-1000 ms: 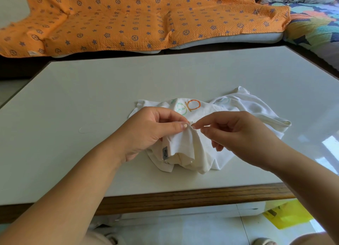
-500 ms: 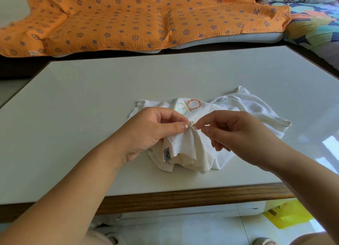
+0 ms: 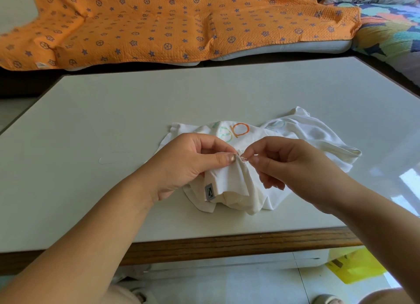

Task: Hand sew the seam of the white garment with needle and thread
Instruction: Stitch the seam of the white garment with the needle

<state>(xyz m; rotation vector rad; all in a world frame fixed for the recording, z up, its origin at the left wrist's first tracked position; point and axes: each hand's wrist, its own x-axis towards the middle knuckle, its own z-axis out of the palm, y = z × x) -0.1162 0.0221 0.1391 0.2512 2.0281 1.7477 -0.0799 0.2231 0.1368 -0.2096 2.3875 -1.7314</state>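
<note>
White garment (image 3: 236, 185) lay bunched on white table (image 3: 113, 121), near front edge. Left hand (image 3: 191, 162) pinched a raised fold between thumb and forefinger. Right hand (image 3: 295, 165) fingertips pinched needle (image 3: 244, 159) at the fold. Thread not discernible.

A pale grey, glossy counter (image 3: 113, 121) with a dark wooden front edge (image 3: 227, 242) is filling most of the view, catching bright window glare at its right side. Beyond it, an orange quilted blanket (image 3: 159, 24) printed with blue stars and wheels is draping over a grey cushion (image 3: 295, 47). A multicoloured patterned cover (image 3: 391, 30) is lying at the far right. A yellow bag (image 3: 356, 268) is sitting on the pale tiled floor (image 3: 227, 287) below.
</note>
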